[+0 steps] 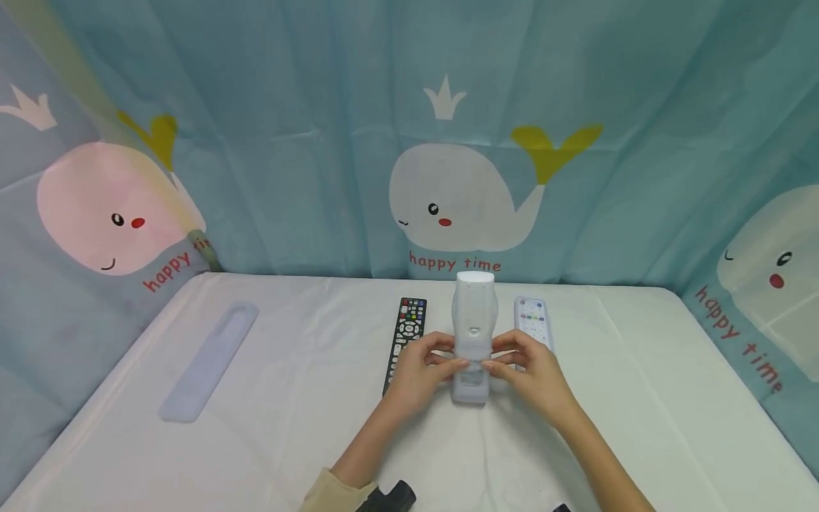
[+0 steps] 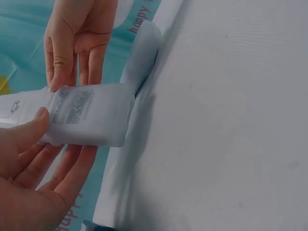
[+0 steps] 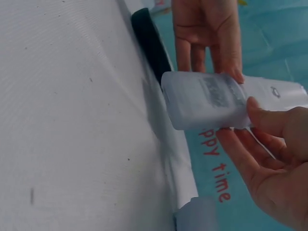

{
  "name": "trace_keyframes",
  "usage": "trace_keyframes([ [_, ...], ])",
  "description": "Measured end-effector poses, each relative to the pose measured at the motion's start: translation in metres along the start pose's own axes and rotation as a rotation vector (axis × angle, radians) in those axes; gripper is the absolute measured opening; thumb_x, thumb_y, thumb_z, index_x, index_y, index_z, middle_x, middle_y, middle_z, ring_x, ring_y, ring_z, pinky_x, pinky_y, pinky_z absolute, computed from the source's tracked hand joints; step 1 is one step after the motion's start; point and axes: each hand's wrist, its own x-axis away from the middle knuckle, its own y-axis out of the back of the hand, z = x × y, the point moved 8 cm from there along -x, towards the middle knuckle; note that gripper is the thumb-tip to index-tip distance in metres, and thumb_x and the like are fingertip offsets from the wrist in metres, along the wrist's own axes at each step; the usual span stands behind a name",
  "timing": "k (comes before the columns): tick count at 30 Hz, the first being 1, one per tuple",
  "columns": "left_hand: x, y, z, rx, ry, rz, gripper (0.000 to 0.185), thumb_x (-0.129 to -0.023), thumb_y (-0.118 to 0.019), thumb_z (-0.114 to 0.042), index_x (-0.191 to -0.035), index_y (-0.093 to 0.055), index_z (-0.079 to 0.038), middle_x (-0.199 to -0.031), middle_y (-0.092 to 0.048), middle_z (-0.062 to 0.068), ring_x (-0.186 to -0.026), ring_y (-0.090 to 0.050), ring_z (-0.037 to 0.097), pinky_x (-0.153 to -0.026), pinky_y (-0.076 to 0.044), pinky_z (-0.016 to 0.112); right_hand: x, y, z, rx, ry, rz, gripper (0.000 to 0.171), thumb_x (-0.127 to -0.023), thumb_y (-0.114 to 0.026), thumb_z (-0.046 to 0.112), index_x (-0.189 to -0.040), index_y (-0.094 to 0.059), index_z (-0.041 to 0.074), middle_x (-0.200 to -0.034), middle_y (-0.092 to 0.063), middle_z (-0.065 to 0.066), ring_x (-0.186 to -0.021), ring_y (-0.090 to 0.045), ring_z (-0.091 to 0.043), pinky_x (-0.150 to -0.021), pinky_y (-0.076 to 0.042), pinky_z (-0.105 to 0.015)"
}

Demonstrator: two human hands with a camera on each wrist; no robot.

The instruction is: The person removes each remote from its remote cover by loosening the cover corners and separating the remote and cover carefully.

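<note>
Both hands hold a white remote control (image 1: 475,302) above the table, its back facing me and its far end raised. A translucent sleeve (image 1: 470,393) covers its near end; a printed label shows through it in both wrist views. My left hand (image 1: 419,373) pinches the remote's left edge at the sleeve's rim, thumb on the back and fingers beneath. Opposite it, my right hand (image 1: 534,377) pinches the right edge the same way. The left wrist view shows both thumbs on the sleeve (image 2: 94,115) near its rim. The remote's button side is hidden.
A black remote (image 1: 409,328) lies beyond my left hand, partly hidden by it. Beyond my right hand is a white remote (image 1: 534,318) with coloured buttons. An elongated translucent sleeve (image 1: 210,363) lies at the left of the white-covered table (image 1: 307,427). A whale-print curtain (image 1: 307,142) hangs behind.
</note>
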Motion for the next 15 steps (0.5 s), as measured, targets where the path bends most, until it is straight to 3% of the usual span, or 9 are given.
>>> trace_keyframes([
  [8,0.002,0.003,-0.006,-0.076,0.026,0.053,0.031,-0.096,-0.078,-0.009,-0.124,-0.071,0.002,-0.118,-0.072,0.017,-0.094,-0.075,0.026,-0.077,-0.065,0.034,0.0,0.008,0.007,0.086,0.023,-0.04,0.027,-0.091,-0.083,0.008,-0.113,-0.067,0.002,-0.117,-0.071,-0.014,-0.093,-0.076,-0.017,-0.076,-0.057,-0.023],
  [15,0.001,0.012,-0.009,-0.179,0.04,0.072,0.028,-0.096,-0.078,-0.012,-0.123,-0.073,-0.005,-0.119,-0.072,0.013,-0.093,-0.068,0.019,-0.072,-0.056,0.029,-0.004,0.021,0.017,0.113,0.023,-0.113,0.027,-0.093,-0.082,0.012,-0.113,-0.066,0.004,-0.115,-0.071,-0.011,-0.095,-0.074,-0.015,-0.077,-0.056,-0.023],
])
